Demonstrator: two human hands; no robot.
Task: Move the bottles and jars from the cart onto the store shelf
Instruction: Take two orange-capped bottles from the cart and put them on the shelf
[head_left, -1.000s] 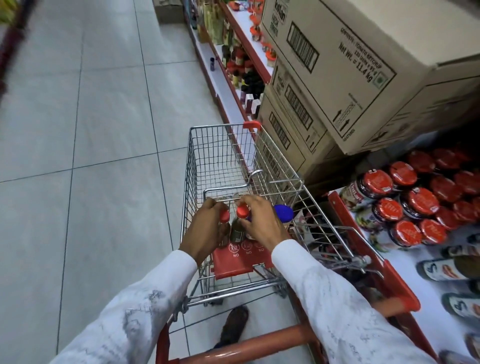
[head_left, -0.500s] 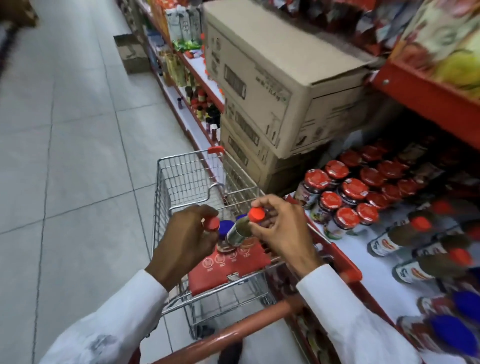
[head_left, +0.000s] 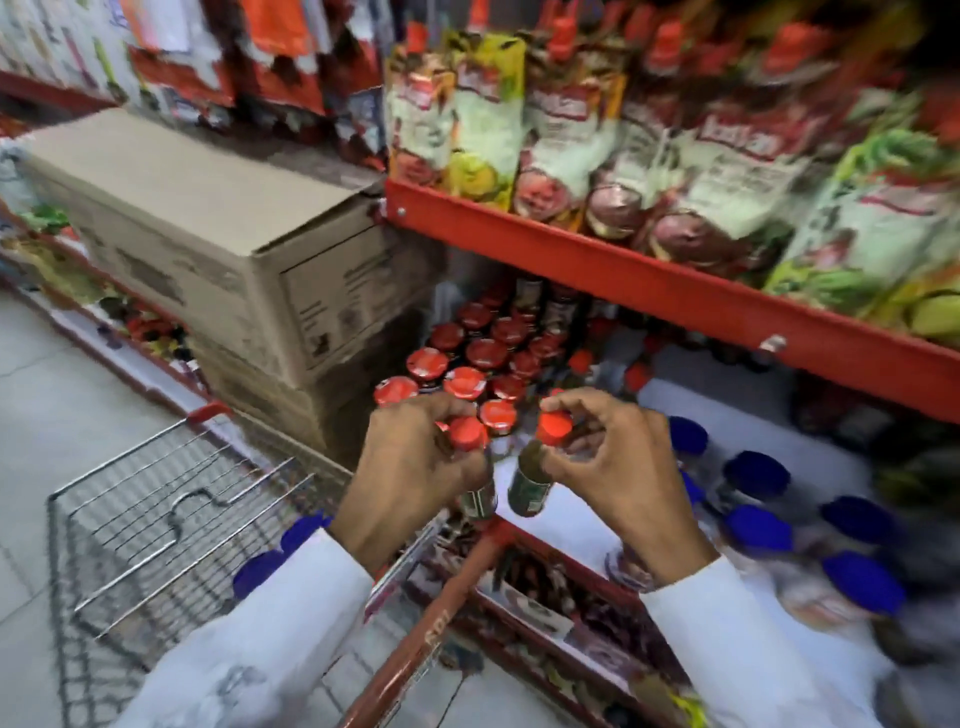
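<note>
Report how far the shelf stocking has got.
Done: red-lidded jars and blue-capped bottles already stand on the shelf. In hand: the left hand and right hand each carry a red-capped bottle. Left: blue-capped bottles remain in the cart.

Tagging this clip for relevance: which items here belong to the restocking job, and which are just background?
Job:
left hand with red-capped bottle
right hand with red-capped bottle
cart
white shelf

Background:
cardboard boxes
pouches
</note>
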